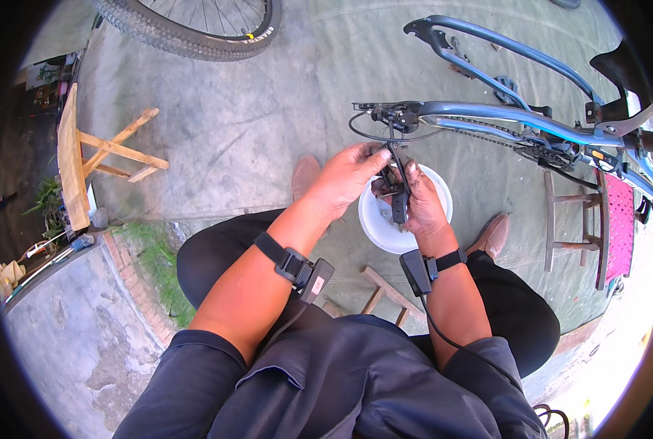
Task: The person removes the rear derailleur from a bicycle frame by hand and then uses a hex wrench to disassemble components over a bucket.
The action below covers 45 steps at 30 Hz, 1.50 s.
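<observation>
A blue bicycle frame (480,110) with no wheel at its rear end reaches in from the right. Below its rear end hangs a dark rear derailleur (395,157), and both my hands are on it. My left hand (359,168) pinches its upper part between thumb and fingers. Lower down, my right hand (423,197) is closed around it, beside a black block-shaped piece (399,208) whose kind I cannot make out. Fingers hide much of the part, and dark grime marks them. Directly beneath my hands stands a white bucket (374,228).
At the upper left lies a bicycle wheel (195,45) with a knobby tyre. A wooden folding stool (72,157) is to the left, and a red-topped stool (619,227) to the right. A chain (487,137) runs along the frame. Green sheeting (326,73) covers the ground.
</observation>
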Available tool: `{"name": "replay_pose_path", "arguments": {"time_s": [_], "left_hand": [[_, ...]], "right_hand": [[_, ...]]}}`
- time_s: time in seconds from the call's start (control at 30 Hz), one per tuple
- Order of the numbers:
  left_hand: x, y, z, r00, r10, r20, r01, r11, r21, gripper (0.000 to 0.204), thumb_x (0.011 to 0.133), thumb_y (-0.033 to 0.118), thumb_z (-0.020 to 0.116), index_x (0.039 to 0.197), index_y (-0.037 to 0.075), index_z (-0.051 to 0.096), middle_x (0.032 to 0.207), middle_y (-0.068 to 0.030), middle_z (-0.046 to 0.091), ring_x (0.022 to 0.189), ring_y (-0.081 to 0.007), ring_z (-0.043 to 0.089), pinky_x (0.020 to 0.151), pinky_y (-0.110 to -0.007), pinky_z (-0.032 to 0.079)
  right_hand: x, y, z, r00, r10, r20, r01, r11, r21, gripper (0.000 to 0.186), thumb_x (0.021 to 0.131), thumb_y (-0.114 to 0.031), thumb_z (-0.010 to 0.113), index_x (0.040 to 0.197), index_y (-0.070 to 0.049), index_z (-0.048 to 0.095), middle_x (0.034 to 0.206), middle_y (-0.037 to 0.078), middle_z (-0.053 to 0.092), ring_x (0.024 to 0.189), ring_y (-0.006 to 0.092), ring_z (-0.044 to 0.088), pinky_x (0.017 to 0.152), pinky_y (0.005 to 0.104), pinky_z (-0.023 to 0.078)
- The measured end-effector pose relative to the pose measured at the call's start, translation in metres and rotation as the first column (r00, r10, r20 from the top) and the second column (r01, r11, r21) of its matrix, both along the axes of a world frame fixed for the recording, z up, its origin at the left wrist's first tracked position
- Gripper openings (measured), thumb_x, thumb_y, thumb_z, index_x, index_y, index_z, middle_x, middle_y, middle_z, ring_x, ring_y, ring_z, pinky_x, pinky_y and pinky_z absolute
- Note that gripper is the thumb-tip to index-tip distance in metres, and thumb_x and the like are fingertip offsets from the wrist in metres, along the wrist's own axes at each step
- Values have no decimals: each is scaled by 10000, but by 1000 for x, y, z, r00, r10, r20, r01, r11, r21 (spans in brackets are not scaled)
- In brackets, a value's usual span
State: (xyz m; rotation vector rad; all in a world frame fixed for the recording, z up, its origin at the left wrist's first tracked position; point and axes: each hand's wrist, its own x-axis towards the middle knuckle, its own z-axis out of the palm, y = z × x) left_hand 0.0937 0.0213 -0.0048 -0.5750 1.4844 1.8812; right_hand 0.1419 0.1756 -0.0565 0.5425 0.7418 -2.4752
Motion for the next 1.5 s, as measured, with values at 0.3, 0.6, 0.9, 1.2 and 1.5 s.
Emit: {"name": "replay_pose_path", "arguments": {"time_s": [0.3,0.6,0.9,1.2,1.5], "left_hand": [[-3,8,-1,999,-6,34,8,999,-53,158,923,120,644,1044,18,627,900,-34,665,786,-100,607,695,-250,493],[-1,7,-21,948,-152,-279,6,887,-462,197,826,88,714,975,-20,645,907,-104,683,802,-156,642,702,-293,520],[-4,12,-7,770,-463,-439,-88,604,-792,267,714,139,766,925,8,667,942,-146,625,870,-331,624,768,-413,509],[-11,18,1,708,-575,-409,-87,505,-859,263,686,155,779,876,17,660,938,-148,620,881,-343,614,772,-420,503],[-7,9,14,764,-440,-472,-144,597,-790,236,772,212,725,835,-1,648,914,-150,594,864,-327,595,770,-403,477]], "right_hand": [[-1,-5,-6,999,-51,-14,51,998,-48,351,1012,-323,481,1233,-50,490,1124,113,619,966,186,643,804,356,551],[3,-19,-2,997,-47,68,27,963,267,379,1018,-190,473,1374,-72,427,1181,55,575,1012,126,577,819,293,508],[-5,-44,-16,994,107,-9,-72,730,680,499,880,-87,596,1349,-39,435,1053,93,648,936,156,629,802,288,505],[-19,-48,3,944,324,59,-143,242,960,447,791,-187,709,1134,8,499,941,186,674,866,285,679,730,398,517],[-15,-31,-18,991,121,-63,-92,933,347,357,886,-96,647,1192,-7,485,1034,70,637,918,154,629,792,321,527]]}}
